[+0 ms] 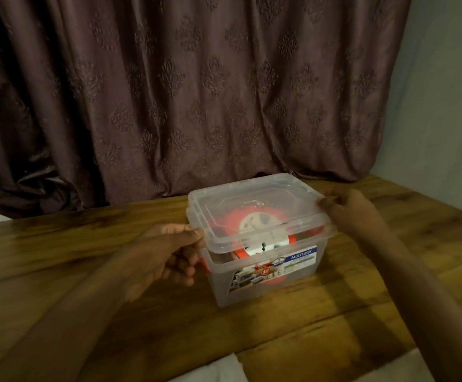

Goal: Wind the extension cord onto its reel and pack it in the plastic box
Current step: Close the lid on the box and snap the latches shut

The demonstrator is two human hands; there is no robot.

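Observation:
A clear plastic box [254,288] with a printed label stands on the wooden table [86,244]. Its clear lid [224,199] lies on top, slightly askew. Through the plastic I see the orange cord reel [252,224] with a pale hub inside. My left hand [166,252] grips the lid's left edge, thumb on top and fingers curled against the box side. My right hand [348,210] pinches the lid's right edge at its far corner.
A dark patterned curtain [185,86] hangs just behind the table. A pale wall [444,92] stands at the right. White fabric [219,373] shows at the table's near edge.

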